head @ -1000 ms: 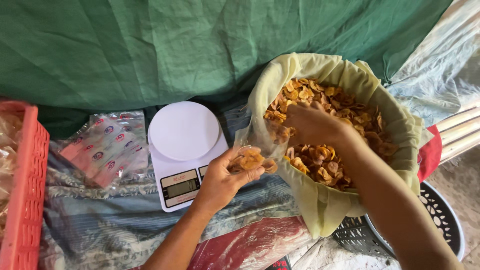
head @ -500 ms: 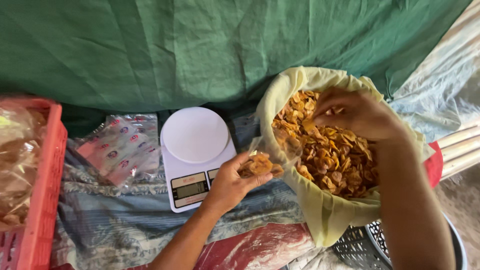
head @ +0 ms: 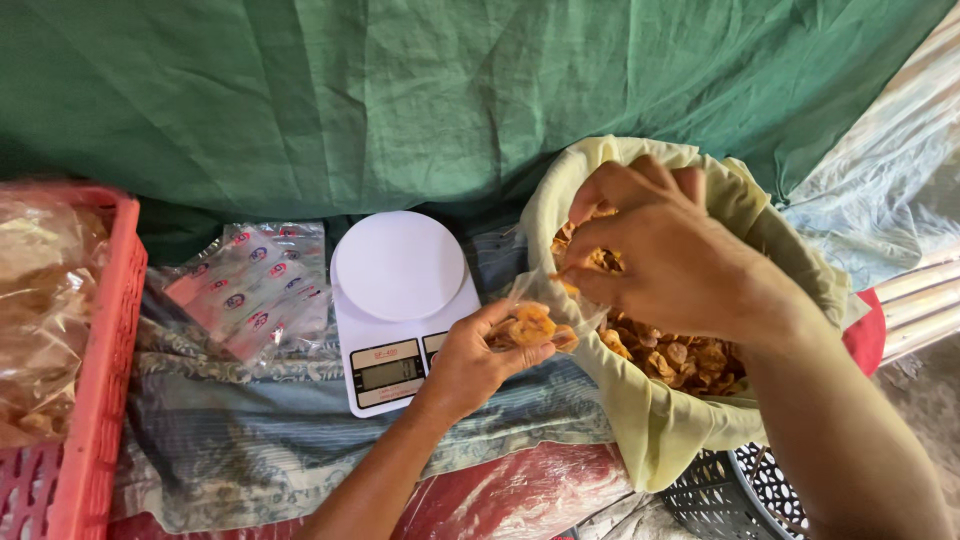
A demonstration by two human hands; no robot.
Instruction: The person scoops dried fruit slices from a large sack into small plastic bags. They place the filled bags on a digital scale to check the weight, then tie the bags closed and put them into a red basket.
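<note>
My left hand point(head: 480, 355) holds a small clear plastic bag point(head: 535, 325) with a few yellow-orange chips in it, just right of the white kitchen scale point(head: 400, 300). My right hand point(head: 665, 255) is closed on a pinch of chips and hovers over the bag's mouth, at the near rim of a large container lined with pale yellow cloth point(head: 650, 420). More chips point(head: 690, 360) fill that container below my right wrist. The scale's round pan is bare.
A stack of printed clear packets point(head: 255, 285) lies left of the scale. A red plastic crate point(head: 90, 400) with filled bags stands at the far left. Green cloth point(head: 400, 90) hangs behind. A black perforated basket point(head: 740, 495) sits at lower right.
My right hand has lifted out of the chips in the container and come toward the small bag with a pinch of chips. The left hand stays put with the bag.
</note>
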